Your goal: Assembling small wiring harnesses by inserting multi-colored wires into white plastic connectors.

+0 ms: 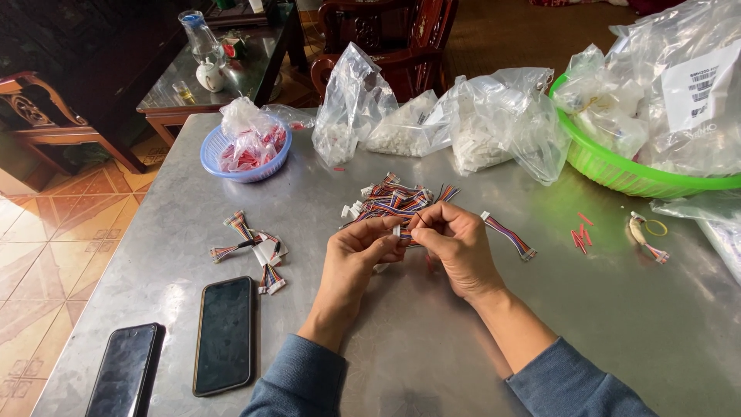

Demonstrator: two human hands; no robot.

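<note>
Pinching a small white connector [397,230], fingers of both hands [363,251] [455,243] mostly hide it.

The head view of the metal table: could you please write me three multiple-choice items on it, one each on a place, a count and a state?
1. Where does the blue plastic basket of red-filled bags stand?
A. far left of the metal table
B. beside the phones
C. inside the green basket

2. How many dark smartphones lie at the near left?
A. one
B. two
C. four

3. What are the two hands doing?
A. resting flat
B. pinching one small wire piece together
C. lifting a bag

Answers: 1 A, it sits at the far left edge. 2 B, one smartphone lies beside another. 3 B, the left hand and right hand meet by the pile of multicoloured wire harnesses.
</note>
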